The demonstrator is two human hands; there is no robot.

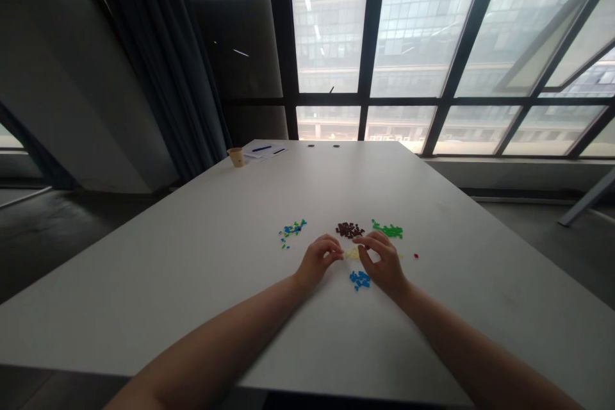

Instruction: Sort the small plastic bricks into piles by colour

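Small building-block pieces lie on the white table in colour piles. My left hand [319, 261] is at the left edge of a pale yellow pile [353, 253], its thumb and fingertips pinched together; anything between them is too small to make out. Over the right side of that pile is my right hand [383, 262], index finger stretched out and thumb apart from it. Just beyond the fingertips sits a dark brown pile [349, 230]. A blue pile [359, 279] lies nearer me, beside my right wrist. My right hand partly covers the yellow pieces.
Green pieces [388, 230] lie beyond my right hand, and a single red piece [416, 255] to its right. A mixed blue and green scatter [292, 229] is to the left. At the far left stand a paper cup [236, 157] and papers with a pen [262, 148].
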